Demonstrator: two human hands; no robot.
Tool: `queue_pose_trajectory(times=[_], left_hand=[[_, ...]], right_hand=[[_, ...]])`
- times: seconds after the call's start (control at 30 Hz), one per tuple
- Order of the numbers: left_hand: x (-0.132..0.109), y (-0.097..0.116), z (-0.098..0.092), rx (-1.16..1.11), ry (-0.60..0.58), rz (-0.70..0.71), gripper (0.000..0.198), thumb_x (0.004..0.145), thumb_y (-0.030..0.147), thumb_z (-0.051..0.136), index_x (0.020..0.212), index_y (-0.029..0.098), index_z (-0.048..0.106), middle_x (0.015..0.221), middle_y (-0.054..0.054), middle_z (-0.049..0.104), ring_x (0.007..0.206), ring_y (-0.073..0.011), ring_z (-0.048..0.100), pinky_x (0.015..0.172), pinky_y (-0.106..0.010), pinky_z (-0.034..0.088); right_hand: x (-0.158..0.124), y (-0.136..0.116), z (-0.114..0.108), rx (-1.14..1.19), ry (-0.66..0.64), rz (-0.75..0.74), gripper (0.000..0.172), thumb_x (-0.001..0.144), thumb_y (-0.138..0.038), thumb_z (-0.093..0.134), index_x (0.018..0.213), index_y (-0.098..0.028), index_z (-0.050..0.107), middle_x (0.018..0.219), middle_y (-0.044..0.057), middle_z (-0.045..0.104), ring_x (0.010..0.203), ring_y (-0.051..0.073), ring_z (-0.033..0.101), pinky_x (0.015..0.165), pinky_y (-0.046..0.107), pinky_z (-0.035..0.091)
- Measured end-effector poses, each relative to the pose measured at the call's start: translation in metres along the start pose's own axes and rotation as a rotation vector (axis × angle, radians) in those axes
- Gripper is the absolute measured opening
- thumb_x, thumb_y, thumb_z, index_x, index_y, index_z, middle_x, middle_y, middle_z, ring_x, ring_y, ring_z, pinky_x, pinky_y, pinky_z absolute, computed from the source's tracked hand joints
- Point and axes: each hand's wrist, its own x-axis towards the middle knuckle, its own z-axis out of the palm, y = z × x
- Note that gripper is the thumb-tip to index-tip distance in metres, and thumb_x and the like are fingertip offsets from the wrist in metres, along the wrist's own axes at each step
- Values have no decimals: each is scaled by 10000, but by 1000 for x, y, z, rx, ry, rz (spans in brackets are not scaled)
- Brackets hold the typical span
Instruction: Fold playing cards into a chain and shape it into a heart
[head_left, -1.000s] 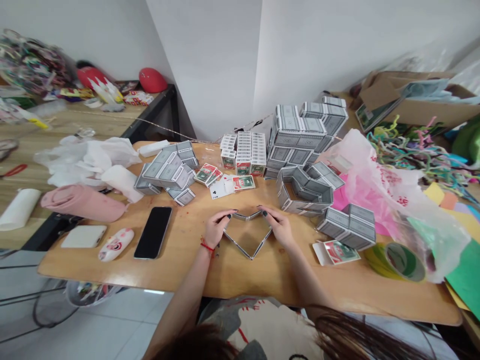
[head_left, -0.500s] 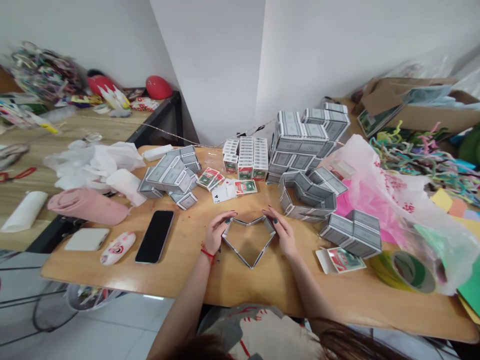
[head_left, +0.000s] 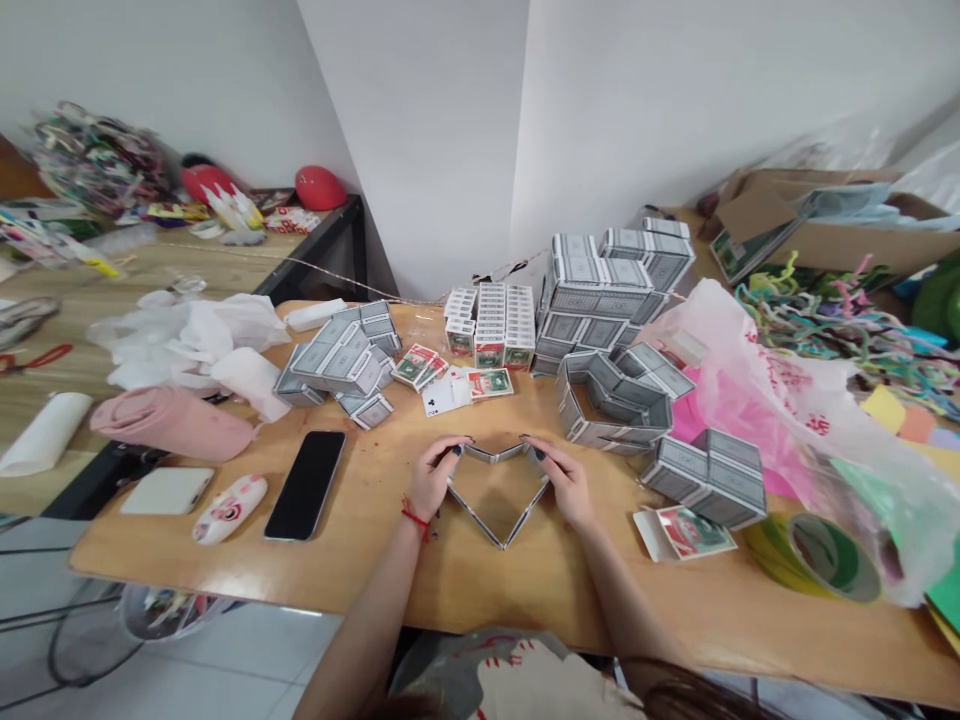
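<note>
A heart-shaped frame (head_left: 503,544) made of folded playing cards stands on edge on the wooden table, its point toward me. My left hand (head_left: 430,482), with a red string bracelet at the wrist, is closed on the frame's left upper side. On the opposite side, my right hand (head_left: 568,488) grips the right upper corner, fingertips bent over the edge. Beyond the frame lie some loose playing cards (head_left: 444,393) and a red-green card pack (head_left: 491,383). A hollow, walled card shape (head_left: 611,433) sits past my right hand.
Stacked card blocks (head_left: 596,290) rise at the back, beside rows of card packs (head_left: 490,325). More card blocks stand left (head_left: 341,355) and right (head_left: 709,480). A phone (head_left: 306,487), a mouse (head_left: 229,509), yellow tape (head_left: 814,558) and a plastic bag (head_left: 780,390) are around.
The view has tilted slightly, so everything sits a bit lower. My fingers have curled closer over the frame's upper sides; the frame stays in nearly the same place.
</note>
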Motion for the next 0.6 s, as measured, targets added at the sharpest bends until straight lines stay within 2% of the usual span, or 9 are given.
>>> queue_pose_trajectory(times=[0.17, 0.3, 0.37, 0.43, 0.6], left_hand=[[1, -2, -2, -60, 5, -25, 222, 742, 243, 483, 885, 164, 633, 936, -69, 644, 938, -199, 562, 873, -350, 406], [12, -10, -6, -78, 118, -38, 223, 744, 270, 486, 889, 161, 615, 859, -62, 651, 858, -189, 589, 807, -344, 444], [23, -14, -10, 70, 142, 7, 194, 725, 249, 504, 858, 171, 622, 877, -58, 644, 858, -181, 582, 825, -340, 430], [36, -16, -15, 263, 113, 73, 195, 715, 211, 500, 861, 190, 628, 911, -57, 630, 874, -188, 566, 839, -352, 414], [70, -14, -25, 768, 96, 265, 291, 674, 197, 554, 961, 205, 600, 1024, -91, 557, 1008, -253, 462, 916, -382, 336]], right_hand=[[-1, -3, 1, 0, 18, 3, 348, 772, -382, 483, 1081, -253, 577, 1125, 44, 578, 1082, 232, 486, 955, 422, 321], [-2, -5, 3, 24, 18, 9, 356, 789, -403, 460, 1093, -250, 567, 1122, 45, 580, 1086, 230, 484, 957, 419, 322], [-2, -5, 3, 35, 21, 17, 345, 796, -415, 447, 1059, -244, 589, 1108, 47, 588, 1072, 230, 494, 954, 410, 326], [-2, -5, 2, 52, 30, 27, 340, 800, -425, 437, 1025, -235, 608, 1086, 48, 600, 1050, 230, 510, 945, 399, 334], [-2, -5, 1, 83, 46, 53, 364, 812, -444, 405, 967, -208, 634, 1058, 56, 614, 1002, 234, 536, 915, 381, 356]])
